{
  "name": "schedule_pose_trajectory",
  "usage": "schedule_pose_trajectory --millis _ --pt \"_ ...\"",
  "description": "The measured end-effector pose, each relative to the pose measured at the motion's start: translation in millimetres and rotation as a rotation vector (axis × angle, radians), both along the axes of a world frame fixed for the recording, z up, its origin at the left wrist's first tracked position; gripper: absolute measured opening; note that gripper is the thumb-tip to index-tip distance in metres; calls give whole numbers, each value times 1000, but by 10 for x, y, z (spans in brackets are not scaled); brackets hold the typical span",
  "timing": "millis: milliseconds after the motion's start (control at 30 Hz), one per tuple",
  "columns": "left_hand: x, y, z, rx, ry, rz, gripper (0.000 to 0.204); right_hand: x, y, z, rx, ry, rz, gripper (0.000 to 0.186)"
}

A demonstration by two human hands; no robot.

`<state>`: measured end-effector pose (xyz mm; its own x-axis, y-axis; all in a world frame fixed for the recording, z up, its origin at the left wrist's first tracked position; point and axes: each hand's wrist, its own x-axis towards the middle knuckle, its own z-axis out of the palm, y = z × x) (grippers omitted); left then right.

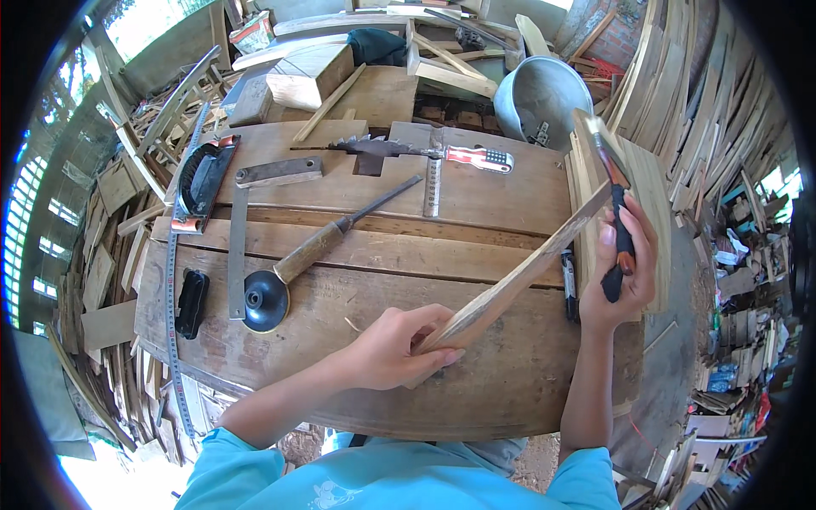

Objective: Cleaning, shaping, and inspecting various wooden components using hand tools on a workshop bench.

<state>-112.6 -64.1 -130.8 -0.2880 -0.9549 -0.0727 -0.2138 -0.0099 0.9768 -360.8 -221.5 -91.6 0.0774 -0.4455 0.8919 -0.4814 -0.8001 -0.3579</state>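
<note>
My left hand (399, 348) is wrapped round the lower end of a pale wooden strip (510, 285), which slants up to the right above the bench. My right hand (629, 263) grips a black-handled tool (618, 217) with a narrow upper part, its tip blurred, beside the strip's upper end. A black marker (569, 285) lies near that hand. On the bench (391, 412) are a wooden-handled chisel (302, 251), a metal square (280, 170), a steel rule (238, 272), a round black object (263, 302) and a toothed tool (476, 159) with a patterned handle.
A black hand sander (202, 183), long rule (174, 357) and small black case (191, 302) occupy the left side. Behind are a timber block (302, 81) and metal bucket (527, 89). Stacked boards (646, 204) stand at the right; wood offcuts (110, 255) pile around the bench.
</note>
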Motion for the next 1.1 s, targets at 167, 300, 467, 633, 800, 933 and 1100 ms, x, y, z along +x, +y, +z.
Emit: schedule_pose_trajectory --millis 167,300,467,633,800,933,1100 --pt "32 -10 13 4 -53 78 40 75 50 19 -80 -83 71 25" --pt "35 -6 30 -8 -80 233 71 160 289 -17 369 -450 634 25" --pt "38 -15 29 -196 -2 182 101 355 499 -99 913 -290 793 30" --pt "35 -22 7 -338 129 70 87 496 556 -118 1052 -234 807 31" --pt "32 6 -14 -133 70 45 35 530 503 -180 832 -96 646 27" --pt "10 31 -28 73 269 138 32 493 403 -227 929 -95 623 42" --pt "67 33 5 -21 496 343 35 520 518 -243 1284 263 1045 30"
